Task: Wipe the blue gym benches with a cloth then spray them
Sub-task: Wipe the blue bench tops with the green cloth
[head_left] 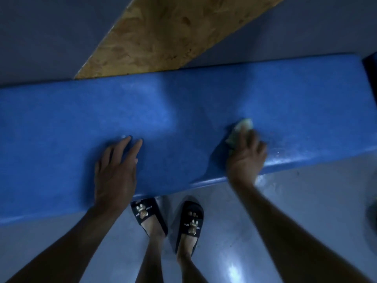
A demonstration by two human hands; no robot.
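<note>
A long blue bench (204,103) runs across the view from left to right. My left hand (116,170) lies flat on its top near the front edge, fingers straight. To the right, my right hand (246,156) presses a pale green cloth (238,129) onto the bench top, fingers curled over it; the hand is blurred. Most of the cloth is hidden under the fingers. No spray bottle shows.
Behind the bench a brown wooden board (163,35) leans diagonally against a grey wall. My feet in dark slides (167,217) stand on the glossy grey floor (306,197) just in front of the bench. A dark object (372,215) sits at the right edge.
</note>
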